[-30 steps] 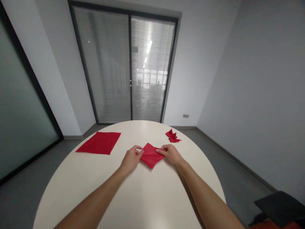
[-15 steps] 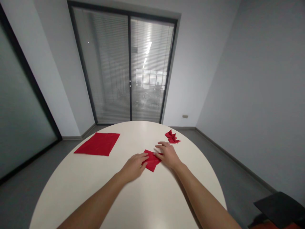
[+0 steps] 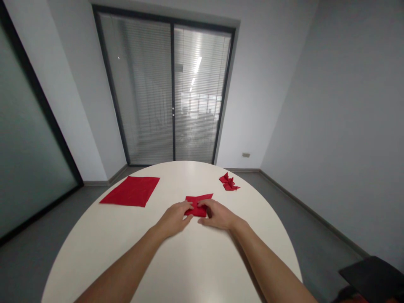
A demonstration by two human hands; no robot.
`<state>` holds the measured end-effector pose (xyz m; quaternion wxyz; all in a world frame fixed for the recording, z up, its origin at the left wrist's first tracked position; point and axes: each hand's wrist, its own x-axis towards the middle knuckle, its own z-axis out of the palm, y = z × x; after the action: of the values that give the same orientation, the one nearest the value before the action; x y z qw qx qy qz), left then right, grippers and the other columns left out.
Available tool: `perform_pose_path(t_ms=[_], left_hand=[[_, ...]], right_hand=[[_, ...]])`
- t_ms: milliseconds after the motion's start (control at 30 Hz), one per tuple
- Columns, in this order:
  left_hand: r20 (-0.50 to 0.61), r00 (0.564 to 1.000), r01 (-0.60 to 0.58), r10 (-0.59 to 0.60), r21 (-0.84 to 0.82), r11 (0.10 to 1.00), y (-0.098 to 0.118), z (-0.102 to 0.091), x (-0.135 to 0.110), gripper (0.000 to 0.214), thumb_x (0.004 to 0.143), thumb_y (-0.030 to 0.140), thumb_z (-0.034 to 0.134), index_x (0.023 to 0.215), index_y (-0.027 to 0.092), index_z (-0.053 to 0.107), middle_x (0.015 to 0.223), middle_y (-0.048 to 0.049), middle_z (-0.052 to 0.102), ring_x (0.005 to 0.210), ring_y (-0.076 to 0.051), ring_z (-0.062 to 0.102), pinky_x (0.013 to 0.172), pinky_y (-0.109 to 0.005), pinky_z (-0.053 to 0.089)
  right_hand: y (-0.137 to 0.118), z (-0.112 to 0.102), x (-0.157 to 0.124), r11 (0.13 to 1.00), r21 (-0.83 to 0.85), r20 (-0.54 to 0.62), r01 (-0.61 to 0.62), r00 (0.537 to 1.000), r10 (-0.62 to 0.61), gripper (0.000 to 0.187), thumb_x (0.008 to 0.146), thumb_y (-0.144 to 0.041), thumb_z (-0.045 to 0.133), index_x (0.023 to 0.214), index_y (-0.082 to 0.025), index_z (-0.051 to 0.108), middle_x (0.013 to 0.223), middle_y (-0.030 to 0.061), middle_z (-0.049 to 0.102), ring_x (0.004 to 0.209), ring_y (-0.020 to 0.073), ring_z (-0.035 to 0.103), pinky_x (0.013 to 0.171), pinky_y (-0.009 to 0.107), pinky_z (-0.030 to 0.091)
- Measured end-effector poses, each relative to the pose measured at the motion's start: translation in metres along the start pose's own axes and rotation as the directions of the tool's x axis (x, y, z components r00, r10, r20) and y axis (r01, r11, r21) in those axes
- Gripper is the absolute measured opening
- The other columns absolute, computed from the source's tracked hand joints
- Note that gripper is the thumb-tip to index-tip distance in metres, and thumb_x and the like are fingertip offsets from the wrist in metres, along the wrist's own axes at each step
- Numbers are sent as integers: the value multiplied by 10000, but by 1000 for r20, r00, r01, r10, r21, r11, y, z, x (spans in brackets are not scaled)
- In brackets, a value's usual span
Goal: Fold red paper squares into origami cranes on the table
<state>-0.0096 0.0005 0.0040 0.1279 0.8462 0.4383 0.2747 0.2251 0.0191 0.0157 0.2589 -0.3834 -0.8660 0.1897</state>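
Bending over a small folded red sheet [image 3: 198,211], we have both hands at it, just below the centre of the frame.
Our left hand [image 3: 175,219] lays its fingers on the sheet's left end and our right hand [image 3: 222,215] curls over its right side, each thumb a narrow gap from the fingers; whether either pinches it, we cannot tell. We judge this a creasing step on the white table [image 3: 195,261]; the next move calls for lined-up edges and firm fingertips. Farther off lie a flat red sheet [image 3: 131,191], left of centre, and pointed folded pieces [image 3: 229,182], right of centre.
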Motion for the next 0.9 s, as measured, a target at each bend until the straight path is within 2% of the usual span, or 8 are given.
perform_pose_path(t_ms=[133,267,500,600,733,900], left_hand=[[21,999,25,-24,-22,999,5,-6,0,161,895,234,549,1000,231,671,1040,-52,729,928,-225,670,804,-307,492],[7,998,57,-57,-26,998,4,-5,0,156,932,257,505,956,236,658,1143,-65,720,1012,-237,667,822,-307,478],[-23,995,101,-102,-39,994,-2,0,0,195,950,278,482,1023,232,656,1192,-73,707,979,-231,676,821,-312,483],[-45,995,86,-88,-37,996,-4,2,1,167,944,247,476,975,223,638,1152,-71,702,943,-215,673,807,-303,482],[-65,995,71,-73,-34,997,-6,4,1,147,940,225,474,927,213,620,1126,-73,687,954,-208,665,834,-303,482],[-78,991,108,-111,-43,993,-8,5,2,138,906,173,516,976,221,625,1083,-48,702,951,-201,668,853,-299,492]], right_hand=[[-1,-6,-1,998,2,28,-67,997,67,358,761,-330,744,1087,-193,685,937,47,724,714,175,605,647,273,456],[-5,-11,-1,998,7,36,-65,997,65,194,834,-329,662,965,-199,723,821,18,718,648,157,569,595,255,403],[-6,-8,4,994,-49,-45,-100,994,98,211,922,-299,536,888,-202,720,785,24,717,669,171,595,614,265,386],[-4,-2,7,986,-82,-92,-144,986,136,190,926,-289,536,924,-209,708,817,30,727,700,180,616,630,268,392],[0,5,10,980,-37,-126,-194,974,188,193,915,-262,556,1062,-216,672,915,41,740,763,184,644,677,267,418],[4,13,12,984,-11,-160,-177,972,173,238,899,-197,554,1136,-198,586,849,23,701,741,175,617,663,260,409]])
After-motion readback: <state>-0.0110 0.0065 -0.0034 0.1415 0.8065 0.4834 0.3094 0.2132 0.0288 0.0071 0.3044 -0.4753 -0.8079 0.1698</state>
